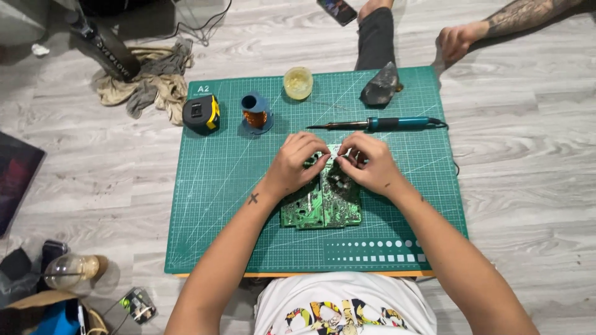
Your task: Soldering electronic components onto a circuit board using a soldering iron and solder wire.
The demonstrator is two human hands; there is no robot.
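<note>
A green circuit board (320, 205) lies on a green cutting mat (223, 186) on the wooden floor. My left hand (295, 162) and my right hand (367, 162) both rest on the board's far edge, fingertips pinching a small pale part between them. What exactly the fingers grip is too small to tell. A soldering iron with a teal handle (388, 124) lies just beyond my hands, tip pointing left.
On the mat's far side sit a black and yellow tape measure (202, 113), a spool of copper wire (256, 113), a small yellowish jar (298, 82) and a grey lump (380, 85). Another person's hand (458, 40) and foot rest beyond. Rags (149, 84) lie left.
</note>
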